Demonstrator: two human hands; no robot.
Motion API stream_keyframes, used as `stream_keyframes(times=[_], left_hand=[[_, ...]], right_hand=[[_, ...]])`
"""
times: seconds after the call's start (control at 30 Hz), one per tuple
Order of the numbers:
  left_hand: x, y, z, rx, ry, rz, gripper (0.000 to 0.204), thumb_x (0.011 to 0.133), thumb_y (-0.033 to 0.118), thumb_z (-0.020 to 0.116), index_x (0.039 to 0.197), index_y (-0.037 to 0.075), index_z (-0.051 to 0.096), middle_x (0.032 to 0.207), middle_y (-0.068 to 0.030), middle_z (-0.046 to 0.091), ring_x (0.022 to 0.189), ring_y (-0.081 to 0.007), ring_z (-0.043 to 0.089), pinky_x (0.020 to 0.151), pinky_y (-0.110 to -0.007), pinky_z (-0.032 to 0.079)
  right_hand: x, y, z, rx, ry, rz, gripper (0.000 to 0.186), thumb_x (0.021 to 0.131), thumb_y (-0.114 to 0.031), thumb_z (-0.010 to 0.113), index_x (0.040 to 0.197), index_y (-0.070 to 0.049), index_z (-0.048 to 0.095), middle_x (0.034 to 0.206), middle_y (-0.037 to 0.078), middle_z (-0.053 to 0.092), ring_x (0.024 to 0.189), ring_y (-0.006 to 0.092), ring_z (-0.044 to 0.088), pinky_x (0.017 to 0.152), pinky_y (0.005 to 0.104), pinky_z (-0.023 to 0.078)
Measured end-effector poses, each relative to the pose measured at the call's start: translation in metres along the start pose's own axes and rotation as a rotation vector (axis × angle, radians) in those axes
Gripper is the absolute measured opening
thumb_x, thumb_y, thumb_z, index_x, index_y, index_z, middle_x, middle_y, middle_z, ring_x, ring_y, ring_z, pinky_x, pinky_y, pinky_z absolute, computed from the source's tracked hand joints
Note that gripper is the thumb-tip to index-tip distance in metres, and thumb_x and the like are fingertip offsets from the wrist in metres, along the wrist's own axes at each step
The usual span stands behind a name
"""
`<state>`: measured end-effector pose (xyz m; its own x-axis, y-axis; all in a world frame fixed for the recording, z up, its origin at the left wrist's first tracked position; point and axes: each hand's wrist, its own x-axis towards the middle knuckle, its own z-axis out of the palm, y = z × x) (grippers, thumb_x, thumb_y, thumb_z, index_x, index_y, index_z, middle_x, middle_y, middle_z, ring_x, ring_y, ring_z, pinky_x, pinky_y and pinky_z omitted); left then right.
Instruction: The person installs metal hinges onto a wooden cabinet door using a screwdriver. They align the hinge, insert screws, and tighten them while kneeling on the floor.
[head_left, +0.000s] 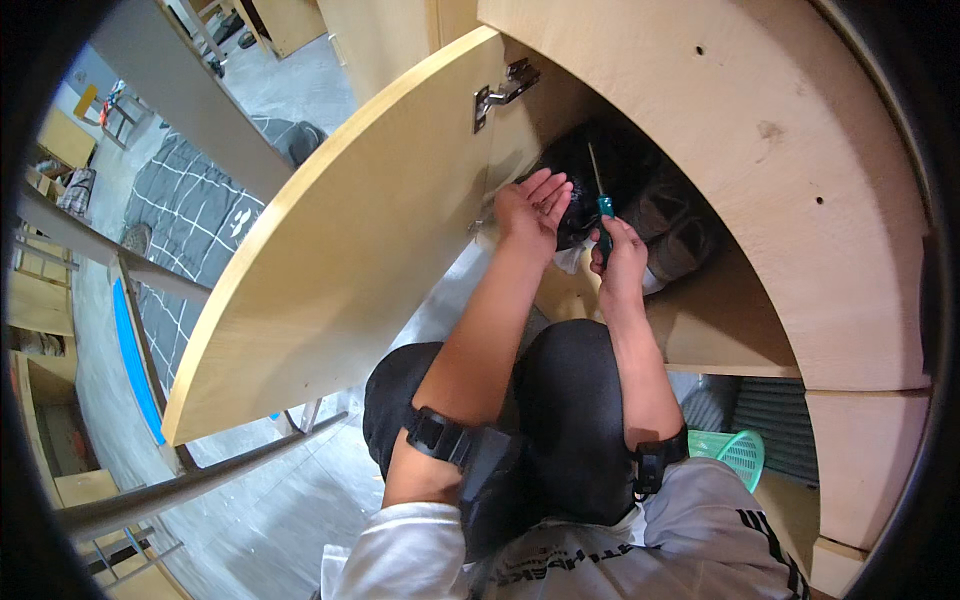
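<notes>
Grey floor (270, 500) is running off to the left, where a dark checked blanket (190, 220) is lying beyond the metal bars (220, 490), and a small chair (118, 118) is standing far back. Close in, the pale wooden door (340, 250) is hanging wide from the cupboard (800, 150), its upper hinge (505, 92) showing plainly. And there's the screwdriver (605, 207), pointing up in front of the cupboard's dark opening! The right hand (624, 255) is holding it, grip wrapping round the teal handle. Just beside it, the left hand (528, 212) is showing its palm, grip spreading with fingers stretched out.

Shoes (682, 245) are sitting inside, right of the screwdriver, and a green basket (745, 455) is peeking out low, partly hiding behind the right arm. Now the murky part: a black bundle (575, 152) is sinking into shadow behind the hands, its kind hard to tell. A small metal piece (476, 228) by the left wrist is showing too little to read. The round dark rim is cutting off furniture at the far left.
</notes>
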<state>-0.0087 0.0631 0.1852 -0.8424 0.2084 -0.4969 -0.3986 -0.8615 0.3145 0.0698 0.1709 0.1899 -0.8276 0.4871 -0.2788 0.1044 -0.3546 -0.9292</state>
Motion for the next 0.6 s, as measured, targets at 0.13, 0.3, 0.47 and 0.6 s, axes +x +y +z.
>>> stream_keyframes(times=[0.13,0.3,0.47,0.6], left_hand=[[-0.019,0.010,0.005,0.078,-0.131,0.009,0.036,0.091,0.010,0.030,0.117,-0.009,0.048,0.113,-0.0238,0.059,0.102,-0.0336,0.060,0.093,-0.038,0.051],[-0.053,0.020,0.021,0.103,-0.371,0.004,0.042,0.089,0.006,0.029,0.125,-0.010,0.043,0.122,-0.0248,0.054,0.112,-0.0353,0.055,0.099,-0.040,0.045],[-0.104,0.029,0.030,0.110,-0.512,-0.029,0.058,0.075,0.005,0.034,0.131,-0.013,0.037,0.135,-0.0293,0.042,0.129,-0.0397,0.039,0.111,-0.044,0.031],[-0.135,0.041,0.027,0.064,-0.474,-0.043,0.045,0.083,0.009,0.036,0.123,-0.011,0.043,0.129,-0.0276,0.047,0.124,-0.0392,0.044,0.107,-0.044,0.036]], right_hand=[[0.002,0.003,-0.002,0.045,0.003,0.009,0.010,0.088,-0.019,0.059,0.084,-0.010,0.057,0.068,-0.001,0.055,0.044,0.0075,0.042,0.040,0.0222,0.029],[0.000,0.001,-0.009,0.035,-0.012,0.002,0.009,0.088,-0.019,0.060,0.087,-0.010,0.057,0.068,0.000,0.055,0.044,0.0077,0.042,0.040,0.0220,0.030],[-0.010,-0.004,-0.008,0.115,-0.014,0.058,0.011,0.087,-0.017,0.062,0.093,-0.009,0.057,0.068,0.001,0.056,0.046,0.0074,0.043,0.041,0.0216,0.031],[-0.015,-0.004,-0.006,0.062,-0.032,0.058,0.006,0.088,-0.019,0.060,0.088,-0.013,0.058,0.068,-0.001,0.056,0.048,0.0063,0.043,0.042,0.0208,0.031]])
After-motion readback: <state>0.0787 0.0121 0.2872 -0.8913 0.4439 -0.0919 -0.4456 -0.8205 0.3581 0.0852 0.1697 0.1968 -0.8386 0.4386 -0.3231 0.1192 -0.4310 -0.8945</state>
